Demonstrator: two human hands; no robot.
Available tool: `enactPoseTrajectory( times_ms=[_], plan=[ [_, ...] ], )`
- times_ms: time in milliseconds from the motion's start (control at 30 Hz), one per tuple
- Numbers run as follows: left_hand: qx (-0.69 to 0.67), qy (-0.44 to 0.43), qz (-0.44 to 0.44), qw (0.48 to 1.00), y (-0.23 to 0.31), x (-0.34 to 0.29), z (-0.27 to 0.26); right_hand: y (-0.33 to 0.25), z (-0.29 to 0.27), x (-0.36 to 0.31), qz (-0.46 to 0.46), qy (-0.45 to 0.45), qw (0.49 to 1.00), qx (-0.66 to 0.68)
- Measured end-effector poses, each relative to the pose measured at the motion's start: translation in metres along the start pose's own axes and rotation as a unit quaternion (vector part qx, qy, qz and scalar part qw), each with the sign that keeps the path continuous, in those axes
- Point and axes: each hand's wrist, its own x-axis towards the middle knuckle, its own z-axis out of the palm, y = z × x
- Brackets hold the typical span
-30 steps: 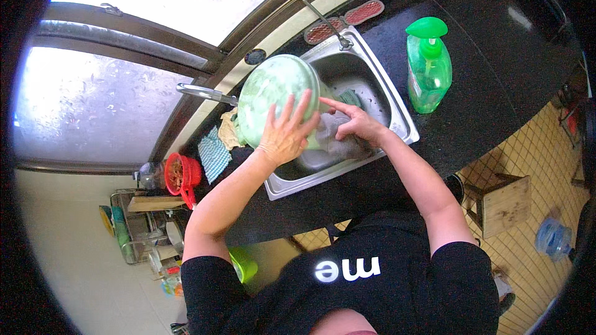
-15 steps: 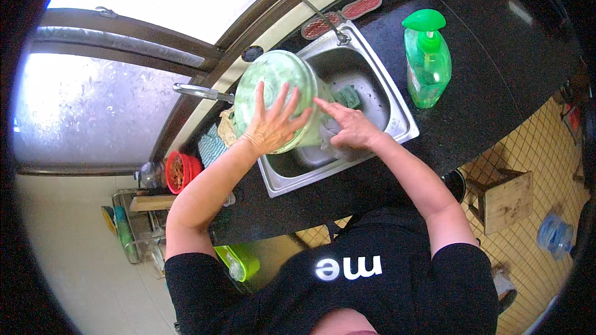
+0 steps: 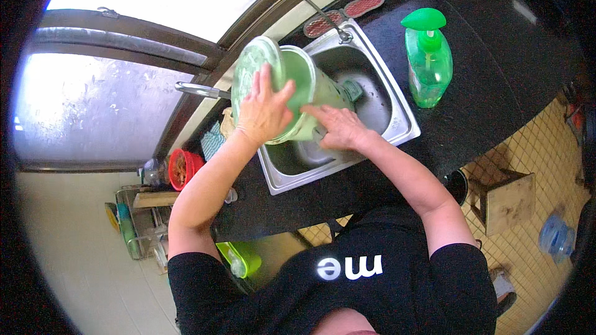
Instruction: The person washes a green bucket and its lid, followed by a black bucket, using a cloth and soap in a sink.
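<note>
Steel sink (image 3: 405, 125) | left hand (image 3: 264, 115), fingers spread wide, on a tilted green lid (image 3: 247, 59) partly off its tub (image 3: 324, 93) | right hand (image 3: 343, 129) at tub's rim, grip unclear from here

A pale green lid (image 3: 249, 62) and tub (image 3: 326, 90) show at the centre. Upper right, a translucent green bottle (image 3: 428, 68) has a brighter pump (image 3: 424, 18); the counter (image 3: 490, 74) is black. Left: red basket (image 3: 195, 162), blue-and-white patterned cloth (image 3: 213, 140). Lower right: tan floor (image 3: 552, 133), dark crisscross lines.
</note>
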Motion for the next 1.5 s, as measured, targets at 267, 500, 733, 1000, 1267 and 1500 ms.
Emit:
enactPoseTrajectory(
  times_ms=[267, 500, 733, 1000, 1267, 1500],
  plan=[
    [0.015, -0.002, -0.127, 0.992, 0.015, -0.017, -0.049, 0.028, -0.022, -0.008, -0.034, 0.091, 0.994, -0.047],
    [-0.13, 0.077, -0.2, 0.968, 0.012, -0.048, -0.095, 0.034, -0.056, -0.029, -0.015, 0.173, 0.985, -0.014],
    [-0.126, 0.107, -0.186, 0.969, 0.013, -0.066, -0.082, -0.012, -0.079, -0.039, -0.022, 0.335, 0.919, 0.205],
    [-0.289, 0.136, -0.215, 0.923, -0.008, -0.085, -0.08, -0.04, -0.065, 0.12, -0.065, 0.38, 0.898, 0.211],
    [-0.373, 0.167, -0.179, 0.895, -0.033, -0.102, -0.061, -0.022, 0.05, 0.193, -0.033, 0.265, 0.948, -0.173],
    [-0.346, 0.183, -0.142, 0.909, -0.048, -0.1, -0.049, -0.012, 0.121, 0.199, -0.088, 0.144, 0.983, 0.071]
  ],
)
